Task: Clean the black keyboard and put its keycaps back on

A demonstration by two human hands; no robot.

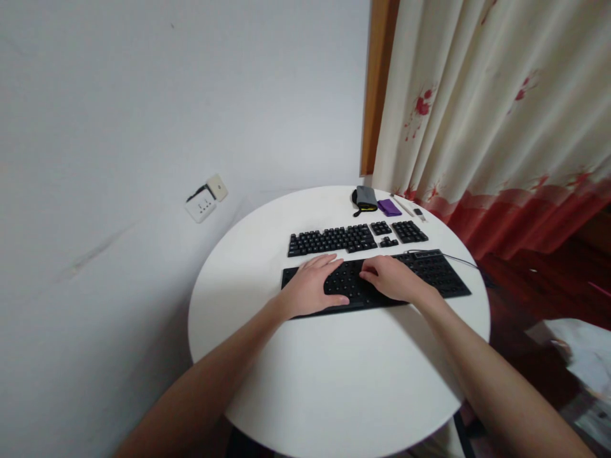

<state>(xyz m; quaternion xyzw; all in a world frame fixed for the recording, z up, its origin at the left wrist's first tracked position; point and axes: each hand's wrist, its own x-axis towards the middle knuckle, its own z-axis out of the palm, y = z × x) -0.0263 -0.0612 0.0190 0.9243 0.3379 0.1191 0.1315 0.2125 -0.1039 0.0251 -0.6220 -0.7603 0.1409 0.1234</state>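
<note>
A black keyboard (434,273) with its keycaps off lies across the white table, small key posts showing on its surface. My left hand (312,286) rests on its left part, fingers spread and thumb stretched out along the front edge. Over the middle of the keyboard, my right hand (389,277) is closed, with thumb and fingertips pinched together just above the surface; whatever is between them is hidden. Behind the keyboard, the loose black keycaps (334,240) are laid out in keyboard order, with a separate number block (409,231) at the right.
At the back of the round white table (334,381) lie a grey and black pouch (366,198), a folded purple cloth (389,207) and a small brush (419,214). A cable (461,259) runs off the right edge. A wall socket (200,203) and a curtain (453,127) flank the table.
</note>
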